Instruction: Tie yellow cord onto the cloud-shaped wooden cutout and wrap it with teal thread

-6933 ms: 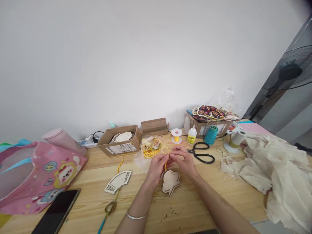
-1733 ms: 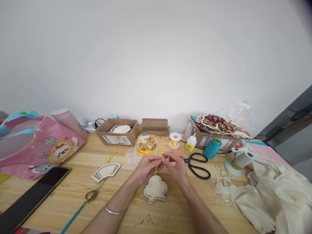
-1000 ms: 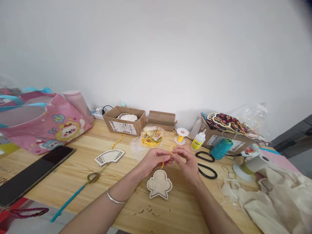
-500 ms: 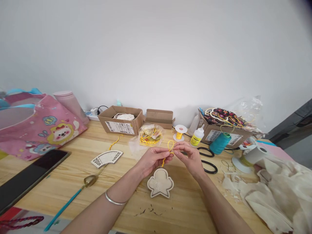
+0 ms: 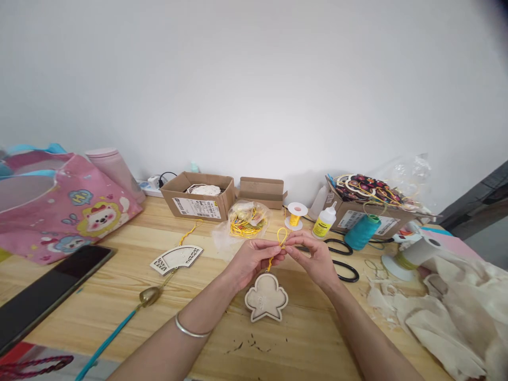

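A wooden work table (image 5: 99, 307) fills the lower view, and everything here is placed from the pale cut-wood ornament (image 5: 265, 299) lying on it. Far to the left of the ornament sits a pink printed bag (image 5: 39, 227), and far to its right lies a crumpled cream cloth (image 5: 444, 317). Behind it and to the left stands a cardboard box (image 5: 196, 208); behind it and to the right, a second cardboard box (image 5: 369, 222) holds patterned pieces. A black phone (image 5: 55, 275) lies well left of the ornament, a fretted fan-shaped wooden piece (image 5: 177, 259) lies nearer on the same side, and black-handled scissors (image 5: 349, 271) lie to its right. The ornament is lobed like a cloud, lies flat, and has its long axis running front to back, with its upper lobes toward the hands. Just above it, a yellow cord (image 5: 282, 236) rises from the ornament's top as a short twisted length, then forms a narrow upright loop, tilted slightly away from the person. The left hand (image 5: 254, 263) and right hand (image 5: 311, 259) are close together, each with its thumb and fingertips pressed together in a pinch on the cord, just below the loop. The fingers hide exactly which strands each hand holds.
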### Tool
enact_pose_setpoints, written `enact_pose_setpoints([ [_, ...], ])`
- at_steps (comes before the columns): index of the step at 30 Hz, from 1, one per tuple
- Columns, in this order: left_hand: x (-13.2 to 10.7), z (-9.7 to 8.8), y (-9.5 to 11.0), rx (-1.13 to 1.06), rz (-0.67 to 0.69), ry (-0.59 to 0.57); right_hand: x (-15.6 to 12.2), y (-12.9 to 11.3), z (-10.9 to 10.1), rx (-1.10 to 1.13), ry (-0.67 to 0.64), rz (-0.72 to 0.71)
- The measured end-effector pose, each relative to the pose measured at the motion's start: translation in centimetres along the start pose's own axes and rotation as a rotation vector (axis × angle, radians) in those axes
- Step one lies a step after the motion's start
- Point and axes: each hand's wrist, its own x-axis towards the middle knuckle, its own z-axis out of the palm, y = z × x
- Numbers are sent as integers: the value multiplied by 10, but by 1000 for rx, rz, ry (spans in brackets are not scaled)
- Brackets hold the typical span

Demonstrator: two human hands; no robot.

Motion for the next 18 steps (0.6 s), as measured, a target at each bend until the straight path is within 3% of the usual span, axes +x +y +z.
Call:
enact_pose_setpoints([
  [10,1,-2,-1,-6,-33,22,-2,1,5,67,-23,100],
  [18,0,-3,-2,20,-17,-3,-8,5,13,102,48,127],
])
